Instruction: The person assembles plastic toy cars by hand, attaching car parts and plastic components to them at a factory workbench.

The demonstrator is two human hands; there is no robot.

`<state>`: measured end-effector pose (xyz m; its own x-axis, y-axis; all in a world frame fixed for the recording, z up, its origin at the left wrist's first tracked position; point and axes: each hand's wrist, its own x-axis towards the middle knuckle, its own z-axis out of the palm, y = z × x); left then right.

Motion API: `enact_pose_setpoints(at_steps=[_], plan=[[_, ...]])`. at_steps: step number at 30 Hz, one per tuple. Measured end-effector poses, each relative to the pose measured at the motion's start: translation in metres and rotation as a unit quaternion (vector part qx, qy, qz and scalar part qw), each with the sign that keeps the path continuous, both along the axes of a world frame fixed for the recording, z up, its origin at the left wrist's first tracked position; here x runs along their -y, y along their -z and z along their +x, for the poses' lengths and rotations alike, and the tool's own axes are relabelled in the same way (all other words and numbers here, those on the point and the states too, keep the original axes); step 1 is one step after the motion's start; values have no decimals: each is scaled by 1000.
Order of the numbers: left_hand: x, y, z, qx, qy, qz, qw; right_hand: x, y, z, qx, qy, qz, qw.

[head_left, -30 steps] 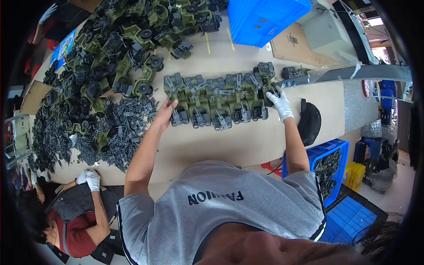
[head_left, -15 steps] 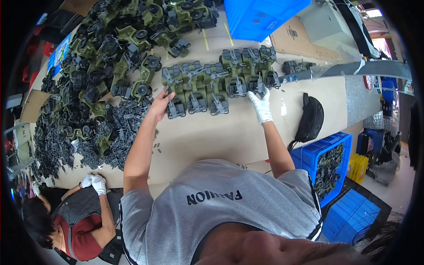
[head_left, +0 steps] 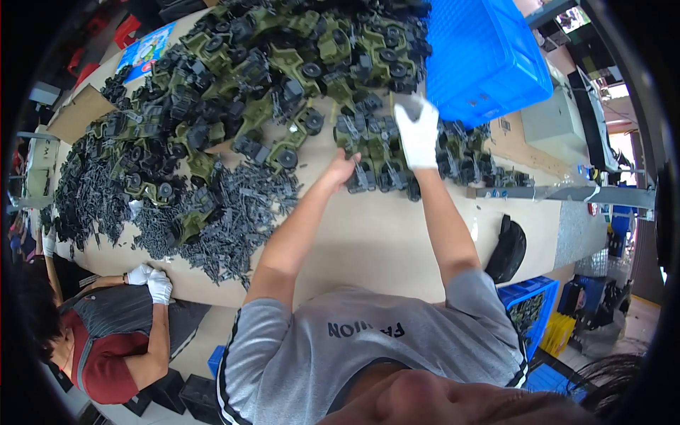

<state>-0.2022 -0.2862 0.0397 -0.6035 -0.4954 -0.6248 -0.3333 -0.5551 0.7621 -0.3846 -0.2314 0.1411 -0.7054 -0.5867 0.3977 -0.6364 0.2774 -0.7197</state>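
Note:
Green and grey toy jeeps (head_left: 384, 168) stand packed side by side in rows on the table. My bare left hand (head_left: 340, 172) is at the left end of the rows, thumb and fingers closed on the side of the end jeep (head_left: 361, 177). My right hand (head_left: 418, 138), in a white glove, is held over the rows with thumb and fingers spread and nothing in it. It hides some of the jeeps beneath. More jeeps (head_left: 467, 159) continue to the right of it.
A large heap of toy jeeps (head_left: 212, 92) and a pile of small grey parts (head_left: 234, 212) cover the left side. A blue crate (head_left: 482, 64) stands behind the rows. A black pouch (head_left: 507, 249) lies at right. Another person's gloved hands (head_left: 151, 282) are at lower left.
The view has shifted. The jeep rows have slid right, closer to the jeeps by the metal bar. My right hand has left the near edge of the rows and moved farther over them, fingers spread.

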Motion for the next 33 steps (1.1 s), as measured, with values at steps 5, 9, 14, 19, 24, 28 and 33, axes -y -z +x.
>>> enact_pose_setpoints(at_steps=[5, 9, 14, 19, 24, 28, 33], plan=[[-8, -7, 58, 56, -40, -15, 998, 130, -59, 9, -237, -14, 305, 922], [-39, -30, 133, -82, -151, -4, 985, 164, -67, -4, -174, -67, 434, 881], [-76, -52, 202, -184, -230, 90, 951, 132, -63, -71, 150, -49, -6, 987], [-102, -70, 182, -313, -179, 104, 927, -4, -82, 10, 340, -145, -148, 917], [-144, -58, 167, -460, -253, -27, 851, -156, -17, 138, 517, -264, -9, 814], [-173, -80, 261, -277, -376, 80, 881, -139, 10, 188, 379, -315, 224, 841], [-213, -76, 356, -287, -467, 82, 832, -81, 81, 225, -145, -333, 333, 870]])
